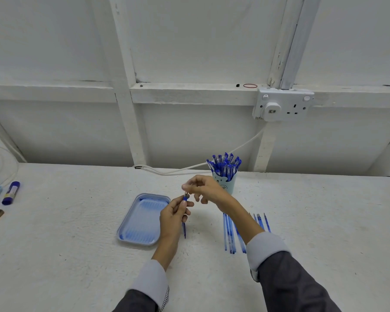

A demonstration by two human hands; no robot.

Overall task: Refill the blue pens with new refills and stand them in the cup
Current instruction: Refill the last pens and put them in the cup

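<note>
Left hand (pixel 173 213) grips blue pen (pixel 185 198) | right hand (pixel 204 188) pinches its upper end | cup (pixel 231 186) just behind

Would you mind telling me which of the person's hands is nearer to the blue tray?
Left. The left hand, gripping a pen, is just beside the right edge of the tray; the right hand is farther off, in front of the cup.

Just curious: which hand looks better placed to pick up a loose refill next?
Probably the right hand: the refills lie beneath its forearm, while the left hand grips the pen.
</note>
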